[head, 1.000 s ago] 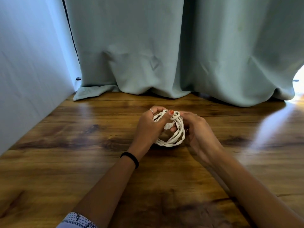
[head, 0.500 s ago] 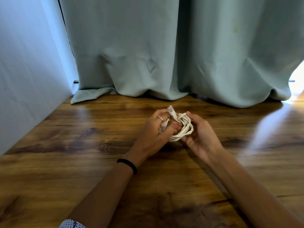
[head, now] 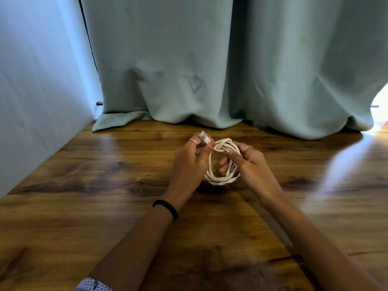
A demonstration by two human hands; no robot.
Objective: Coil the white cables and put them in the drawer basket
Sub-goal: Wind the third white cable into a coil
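The white cable (head: 220, 164) is in the centre of the frame, wound into a small coil of several loops and held just above the wooden table (head: 105, 185), its lowest loops hanging near the surface. The plug end (head: 204, 138) stands up at the upper left of the coil, with a short piece of cable running from it to a crossing at the top of the loops. The left hand (head: 189, 162) pinches this plug end between thumb and forefinger. The right hand (head: 249, 162) grips the right side of the coil: its fingers are curled through the loops from behind and the thumb presses on the front. A black band (head: 167, 207) is on the left wrist. Behind the hands a pale green curtain (head: 210, 70) falls to the table, and a light wall (head: 31, 91) fills the upper left. The drawer basket is not visible in this view. I judge that the end is being tucked around the coil to lock it. The risk is that the loops spring open if the right hand loosens, because the cable looks stiff, or that a hard pull on the plug distorts the coil.
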